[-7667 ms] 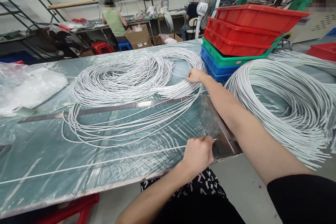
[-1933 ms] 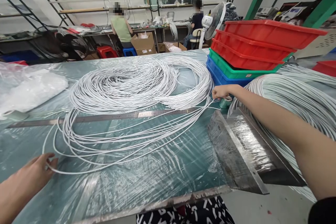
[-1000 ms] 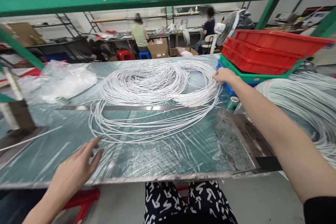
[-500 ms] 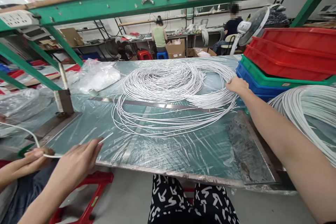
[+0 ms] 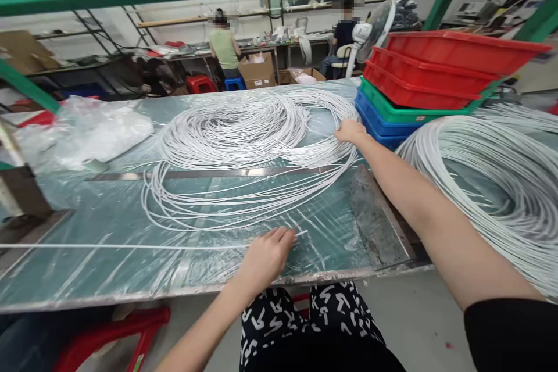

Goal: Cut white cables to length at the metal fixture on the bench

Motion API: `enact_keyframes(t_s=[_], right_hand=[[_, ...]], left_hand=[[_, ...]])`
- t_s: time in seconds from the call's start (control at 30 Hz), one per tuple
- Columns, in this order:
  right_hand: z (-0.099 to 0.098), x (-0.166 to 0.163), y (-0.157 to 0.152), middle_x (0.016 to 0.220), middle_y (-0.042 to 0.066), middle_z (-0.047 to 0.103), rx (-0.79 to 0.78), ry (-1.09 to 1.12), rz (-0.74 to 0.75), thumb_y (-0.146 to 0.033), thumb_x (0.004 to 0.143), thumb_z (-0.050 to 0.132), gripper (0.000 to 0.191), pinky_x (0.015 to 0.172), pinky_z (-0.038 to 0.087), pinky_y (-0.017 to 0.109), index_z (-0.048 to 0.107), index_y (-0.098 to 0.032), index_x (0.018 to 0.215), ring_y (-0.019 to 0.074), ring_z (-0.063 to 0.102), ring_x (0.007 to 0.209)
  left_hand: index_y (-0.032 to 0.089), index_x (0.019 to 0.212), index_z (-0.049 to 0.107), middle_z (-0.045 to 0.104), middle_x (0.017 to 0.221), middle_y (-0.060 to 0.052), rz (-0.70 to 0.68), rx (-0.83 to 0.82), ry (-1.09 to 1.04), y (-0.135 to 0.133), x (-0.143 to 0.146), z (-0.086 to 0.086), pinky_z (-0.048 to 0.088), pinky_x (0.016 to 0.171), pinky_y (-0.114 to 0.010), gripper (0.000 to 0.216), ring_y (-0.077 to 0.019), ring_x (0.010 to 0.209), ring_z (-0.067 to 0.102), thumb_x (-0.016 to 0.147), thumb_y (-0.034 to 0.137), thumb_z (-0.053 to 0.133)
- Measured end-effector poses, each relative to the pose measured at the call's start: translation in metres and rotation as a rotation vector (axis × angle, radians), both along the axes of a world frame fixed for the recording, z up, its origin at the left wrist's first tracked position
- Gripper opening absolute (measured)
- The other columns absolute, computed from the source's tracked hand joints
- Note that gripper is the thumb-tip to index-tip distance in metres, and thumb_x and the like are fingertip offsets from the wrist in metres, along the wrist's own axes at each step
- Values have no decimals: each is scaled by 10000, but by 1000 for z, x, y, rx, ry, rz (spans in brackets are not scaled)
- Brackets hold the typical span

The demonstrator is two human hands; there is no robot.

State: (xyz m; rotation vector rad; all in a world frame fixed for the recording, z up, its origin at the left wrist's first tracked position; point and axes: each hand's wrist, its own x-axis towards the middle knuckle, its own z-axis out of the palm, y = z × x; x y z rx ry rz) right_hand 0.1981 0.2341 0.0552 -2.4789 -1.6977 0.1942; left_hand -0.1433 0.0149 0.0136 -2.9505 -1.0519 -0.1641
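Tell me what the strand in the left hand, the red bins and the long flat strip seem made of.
White strand in the left hand: probably plastic-coated wire, smooth and evenly pale; its core can't be made out.
Red bins: likely molded plastic, with uniform color and soft sheen.
Long flat strip: probably steel, gray with a bright glint.

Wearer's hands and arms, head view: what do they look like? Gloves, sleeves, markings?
Left hand and right hand both bare: no gloves, no watch visible. Right arm: plain black sleeve, forearm uncovered. Left forearm: uncovered, no sleeve in frame. No markings visible.
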Motion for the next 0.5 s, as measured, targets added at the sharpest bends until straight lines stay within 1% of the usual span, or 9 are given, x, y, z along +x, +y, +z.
enact_keyframes(t_s=[0.1, 0.2, 0.27, 0.33, 0.4, 0.5], right_hand=[[0, 0, -1, 1173, 184, 618, -7, 1, 2, -347, 864, 585, 439, 945, 466, 369, 618, -115, 1236, 299, 565, 1148], [1, -4, 0, 1155, 173, 630, 8, 2, 14, -327, 875, 563, 404, 936, 472, 359, 636, -114, 1210, 290, 578, 1128], [2, -6, 1, 1138, 158, 640, 35, 3, 25, -320, 876, 555, 372, 928, 476, 356, 655, -127, 1179, 286, 589, 1108], [1, -6, 3, 1124, 150, 648, 54, -2, 29, -323, 873, 560, 353, 923, 478, 359, 669, -138, 1153, 287, 593, 1096], [-1, -6, 6, 1115, 148, 652, 66, -8, 32, -334, 866, 574, 354, 922, 479, 364, 673, -142, 1147, 294, 593, 1091], [-3, -6, 8, 1115, 146, 651, 82, -15, 43, -348, 866, 579, 376, 928, 480, 377, 667, -142, 1168, 304, 592, 1088]], left_hand=[[163, 1007, 535, 594, 822, -33, -147, -23, -91, -6, 57, -2, 389, 538, -251, 226, -154, 694, 581, 963, 97, 323], [164, 956, 523, 578, 808, -31, -247, -60, -106, -11, 94, 0, 387, 518, -257, 179, -157, 667, 571, 944, 103, 355], [161, 975, 514, 582, 819, -38, -251, -93, -100, -10, 107, -1, 401, 519, -262, 154, -168, 681, 584, 932, 106, 376], [158, 994, 507, 587, 834, -45, -232, -129, -89, -7, 112, -4, 420, 532, -266, 139, -178, 702, 601, 929, 113, 393], [158, 947, 509, 583, 819, -45, -215, -155, -74, -4, 115, -7, 415, 524, -265, 128, -176, 683, 605, 940, 126, 386], [163, 855, 510, 573, 774, -34, -213, -177, -77, -3, 121, -10, 387, 501, -260, 206, -164, 633, 595, 968, 157, 338]])
